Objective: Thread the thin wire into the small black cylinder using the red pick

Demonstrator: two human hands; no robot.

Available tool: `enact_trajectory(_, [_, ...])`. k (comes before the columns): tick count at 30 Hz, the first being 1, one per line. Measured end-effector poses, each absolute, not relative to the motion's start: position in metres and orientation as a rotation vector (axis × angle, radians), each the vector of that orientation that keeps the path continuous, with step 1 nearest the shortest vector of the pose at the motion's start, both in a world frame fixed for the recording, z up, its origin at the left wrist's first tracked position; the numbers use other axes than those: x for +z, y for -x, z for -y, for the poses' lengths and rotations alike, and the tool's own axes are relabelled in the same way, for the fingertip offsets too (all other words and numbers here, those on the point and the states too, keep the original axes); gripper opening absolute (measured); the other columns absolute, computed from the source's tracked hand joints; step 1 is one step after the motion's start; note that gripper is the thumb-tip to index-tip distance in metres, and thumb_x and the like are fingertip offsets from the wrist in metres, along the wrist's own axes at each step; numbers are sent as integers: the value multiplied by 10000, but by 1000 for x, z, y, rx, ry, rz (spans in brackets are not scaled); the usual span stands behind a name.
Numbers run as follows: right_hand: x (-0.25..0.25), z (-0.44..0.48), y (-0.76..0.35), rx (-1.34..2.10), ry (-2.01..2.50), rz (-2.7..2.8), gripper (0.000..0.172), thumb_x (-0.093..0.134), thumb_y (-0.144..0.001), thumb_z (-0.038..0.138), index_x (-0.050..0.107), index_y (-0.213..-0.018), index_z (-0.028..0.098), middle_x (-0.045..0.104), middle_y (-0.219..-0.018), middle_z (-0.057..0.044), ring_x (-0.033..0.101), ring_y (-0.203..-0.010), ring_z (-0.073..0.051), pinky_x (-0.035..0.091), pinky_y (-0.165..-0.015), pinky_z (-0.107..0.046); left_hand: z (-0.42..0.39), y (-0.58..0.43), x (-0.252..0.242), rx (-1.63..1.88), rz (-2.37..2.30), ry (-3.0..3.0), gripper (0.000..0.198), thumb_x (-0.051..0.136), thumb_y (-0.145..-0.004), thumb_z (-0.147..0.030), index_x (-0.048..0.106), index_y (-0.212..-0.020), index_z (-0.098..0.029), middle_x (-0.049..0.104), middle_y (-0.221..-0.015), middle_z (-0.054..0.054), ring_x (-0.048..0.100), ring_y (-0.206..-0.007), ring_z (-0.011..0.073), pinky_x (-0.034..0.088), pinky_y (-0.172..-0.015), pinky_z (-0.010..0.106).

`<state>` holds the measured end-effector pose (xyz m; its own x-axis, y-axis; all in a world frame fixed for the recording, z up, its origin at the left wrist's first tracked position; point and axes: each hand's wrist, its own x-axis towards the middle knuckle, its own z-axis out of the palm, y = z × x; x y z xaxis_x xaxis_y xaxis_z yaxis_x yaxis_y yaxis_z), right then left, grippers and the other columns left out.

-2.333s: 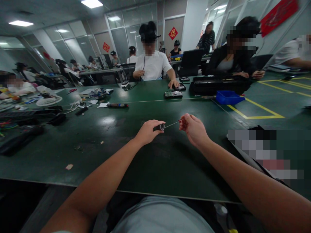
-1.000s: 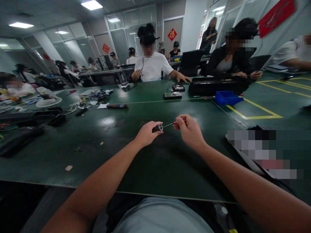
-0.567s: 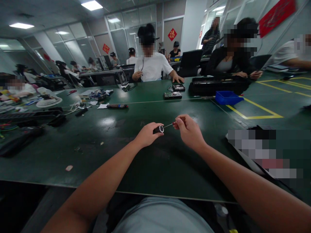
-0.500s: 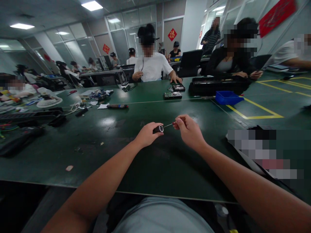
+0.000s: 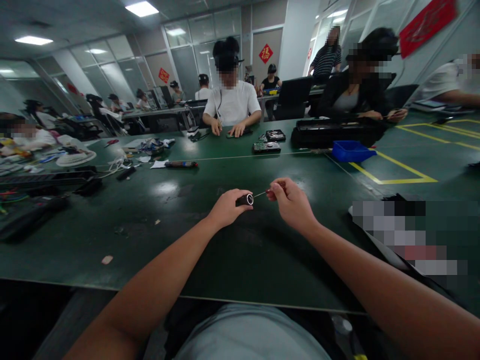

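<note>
My left hand [image 5: 227,208] is closed round a short black cylinder [image 5: 244,200] with a bright ring at the end that faces right; its exact kind I cannot make out. My right hand [image 5: 294,202] grips the dark red handle of a thin screwdriver [image 5: 260,194]. Its metal shaft points left and reaches the ringed end of the cylinder; whether the tip is inside or only against it is too small to tell. Both hands are held above the green table [image 5: 232,265], in front of my body.
Opposite, a co-worker in a white shirt [image 5: 233,102] works at the table. Two opened hard drives [image 5: 267,147], a blue bin [image 5: 351,151] and a long black casing [image 5: 335,133] lie beyond my hands. Cables and parts [image 5: 150,145] clutter the left. A blurred-out flat item [image 5: 397,240] is at right.
My hands have hardly moved; the cylinder's ringed end has turned slightly. The co-worker opposite has drawn a hand back from the hard drives, and both their hands are now in front of them.
</note>
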<state>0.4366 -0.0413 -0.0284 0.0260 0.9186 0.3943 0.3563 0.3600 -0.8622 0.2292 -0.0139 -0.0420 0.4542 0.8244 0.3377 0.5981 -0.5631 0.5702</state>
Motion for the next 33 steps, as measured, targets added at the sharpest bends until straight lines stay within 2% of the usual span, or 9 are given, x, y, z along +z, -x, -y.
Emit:
enact_trajectory(12, [-20, 47, -441, 526, 1190, 1508, 189, 453, -968, 393, 556, -931, 240, 687, -819, -47, 654, -755, -206, 499, -722, -368, 12, -227, -46, 765, -1214, -2341, 405, 705, -861, -288, 647, -1259, -240, 674, -1133, 48, 613, -1043, 225, 454, -960, 389])
enact_trajectory(26, [-20, 43, -442, 404, 1338, 1627, 201, 444, -964, 372, 561, -895, 225, 685, -766, -50, 650, -746, -225, 435, -695, -359, 11, -226, -46, 721, -1234, -2332, 382, 718, -842, -275, 663, -1216, -225, 672, -1158, 54, 609, -1066, 234, 447, -975, 393])
enact_trajectory(33, [-16, 44, -443, 357, 1329, 1546, 254, 404, -980, 387, 550, -852, 222, 665, -785, -48, 622, -751, -209, 420, -702, -344, 11, -226, -44, 861, -1268, -2143, 351, 692, -846, -294, 632, -1178, -200, 666, -1166, 73, 609, -1061, 240, 458, -957, 379])
